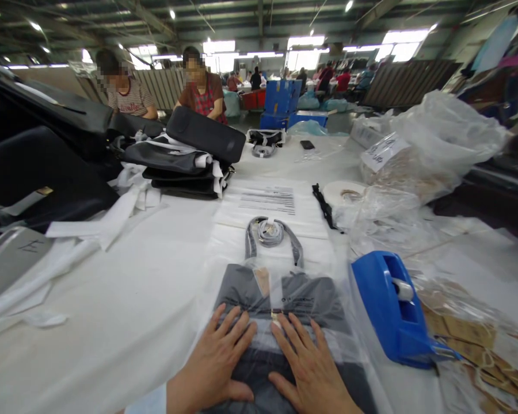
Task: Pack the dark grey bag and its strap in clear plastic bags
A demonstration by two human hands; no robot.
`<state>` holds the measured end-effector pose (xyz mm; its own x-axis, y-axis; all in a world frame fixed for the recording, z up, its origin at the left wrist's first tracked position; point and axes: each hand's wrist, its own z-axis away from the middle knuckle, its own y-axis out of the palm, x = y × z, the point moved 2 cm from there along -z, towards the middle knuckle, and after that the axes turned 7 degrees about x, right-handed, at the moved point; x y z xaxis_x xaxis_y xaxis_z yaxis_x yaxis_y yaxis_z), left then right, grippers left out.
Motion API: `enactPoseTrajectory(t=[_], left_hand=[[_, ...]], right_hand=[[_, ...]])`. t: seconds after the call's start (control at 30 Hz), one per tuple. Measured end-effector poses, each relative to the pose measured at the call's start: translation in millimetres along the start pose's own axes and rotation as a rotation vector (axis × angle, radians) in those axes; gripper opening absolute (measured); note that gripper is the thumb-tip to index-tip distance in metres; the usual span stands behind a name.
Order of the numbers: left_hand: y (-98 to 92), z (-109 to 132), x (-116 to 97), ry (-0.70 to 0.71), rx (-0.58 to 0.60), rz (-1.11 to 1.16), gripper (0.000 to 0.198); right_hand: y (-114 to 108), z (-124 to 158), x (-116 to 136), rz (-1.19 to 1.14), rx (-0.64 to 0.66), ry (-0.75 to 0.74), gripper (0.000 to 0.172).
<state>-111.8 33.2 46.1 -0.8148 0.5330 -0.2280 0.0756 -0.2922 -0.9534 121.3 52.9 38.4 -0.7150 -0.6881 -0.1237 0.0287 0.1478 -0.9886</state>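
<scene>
In front of me a dark grey handbag (242,287) lies flat inside a clear plastic bag (349,328). Its handle (251,244) points away from me, with a coiled, wrapped strap (271,233) between the handle's sides. My left hand (220,359) rests flat on the plastic over the left part of the handbag, fingers spread. Beside it, my right hand (304,362) lies flat on the right part, fingers also apart. Neither hand grips anything. Printed plastic bags (267,201) lie just beyond the handle.
A blue tape dispenser (384,310) stands at right, near brown tags (466,333). Black bags (190,161) are piled at back left, with white paper strips (125,213) before them. Clear plastic packages (440,138) fill the back right. Two people (202,92) work across the table.
</scene>
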Motion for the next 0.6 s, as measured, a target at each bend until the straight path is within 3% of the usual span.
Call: enactPoseTrajectory(t=[0.6], left_hand=[[6.1,-2.4,0.3,0.011,0.052,-0.055,0.115]], right_hand=[[-0.5,-1.7,-0.9,0.021,-0.046,-0.028,0.073]])
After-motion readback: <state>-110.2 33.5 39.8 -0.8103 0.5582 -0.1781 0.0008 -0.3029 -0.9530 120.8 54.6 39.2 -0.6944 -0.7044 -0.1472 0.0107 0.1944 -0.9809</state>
